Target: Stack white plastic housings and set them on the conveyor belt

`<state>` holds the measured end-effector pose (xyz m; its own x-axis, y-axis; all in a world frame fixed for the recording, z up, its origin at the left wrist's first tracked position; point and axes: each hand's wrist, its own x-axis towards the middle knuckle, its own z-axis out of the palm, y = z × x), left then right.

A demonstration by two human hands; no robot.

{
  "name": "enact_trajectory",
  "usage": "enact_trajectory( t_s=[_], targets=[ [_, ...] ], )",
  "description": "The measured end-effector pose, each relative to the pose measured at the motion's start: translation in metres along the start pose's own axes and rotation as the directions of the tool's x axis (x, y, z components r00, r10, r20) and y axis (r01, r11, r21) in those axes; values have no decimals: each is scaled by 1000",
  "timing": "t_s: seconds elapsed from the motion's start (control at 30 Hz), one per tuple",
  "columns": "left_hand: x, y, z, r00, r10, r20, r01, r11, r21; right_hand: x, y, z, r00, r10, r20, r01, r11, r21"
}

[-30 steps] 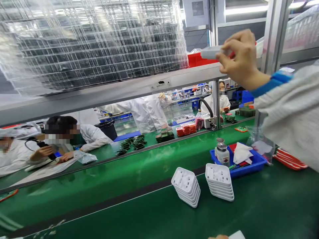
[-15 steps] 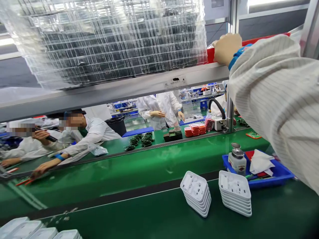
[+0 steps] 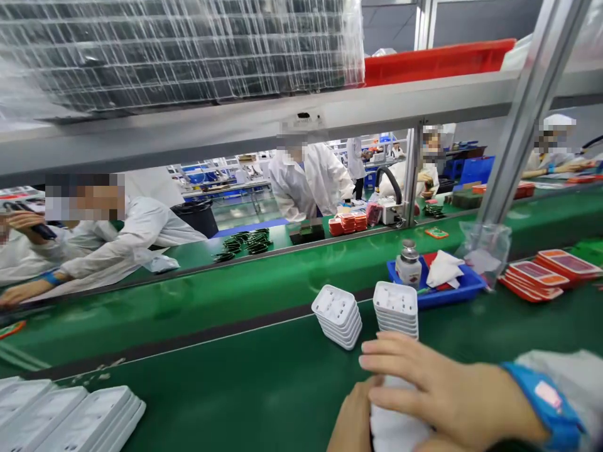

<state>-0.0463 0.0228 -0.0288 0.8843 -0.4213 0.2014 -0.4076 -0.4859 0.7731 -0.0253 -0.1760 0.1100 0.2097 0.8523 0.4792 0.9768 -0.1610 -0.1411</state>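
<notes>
Matt green belt [image 3: 264, 389]; white plastic shells [image 3: 337, 314]

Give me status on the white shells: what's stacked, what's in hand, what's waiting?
Done: two stacks of white shells stand on the green belt. In hand: the right hand and left hand close around a white part at the bottom edge. Left: white trays lie at lower left; their contents cannot be made out.
</notes>
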Motion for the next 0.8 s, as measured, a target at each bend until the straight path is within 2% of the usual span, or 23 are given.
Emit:
enact_trajectory(
  t_s=[0.03,0.07,0.1,0.2,0.27,0.33,0.4,0.5,0.6,0.67,0.73,0.8],
  targets=[
    [-2,6,-5,999,14,41,-12,999,-34,-19,-6,26,988,144,53,-147,986,76],
    [-3,12,-11,997,14,79,-9,998,-66,-35,-10,47,947,312,71,-319,936,149],
    [-5,19,-15,995,1,96,8,996,-90,-47,-13,63,901,428,74,-433,876,214],
    [-8,34,-20,995,-56,87,65,991,-115,-67,-13,91,789,610,65,-592,729,343],
    [-9,38,-19,993,-101,59,109,984,-143,-69,-9,98,708,703,56,-651,621,437],
    [-8,38,-17,990,-138,18,139,974,-178,-67,-4,100,662,745,76,-669,542,508],
    [-7,38,-16,986,-165,-10,160,968,-195,-66,-2,101,651,756,75,-664,517,540],
    [-8,37,-16,987,-158,-41,150,978,-145,-66,-1,101,662,750,0,-631,557,540],
    [-10,37,-16,989,-9,-146,13,1000,24,-66,-4,101,716,686,-128,-549,667,504],
    [-11,36,-15,967,124,-224,-94,985,143,-64,-6,100,749,626,-216,-481,739,472],
    [-11,36,-14,939,208,-272,-154,966,208,-62,-7,97,760,591,-271,-443,776,450],
    [-10,36,-14,928,232,-290,-169,959,227,-60,-8,94,761,583,-285,-434,784,443]
  ],
)
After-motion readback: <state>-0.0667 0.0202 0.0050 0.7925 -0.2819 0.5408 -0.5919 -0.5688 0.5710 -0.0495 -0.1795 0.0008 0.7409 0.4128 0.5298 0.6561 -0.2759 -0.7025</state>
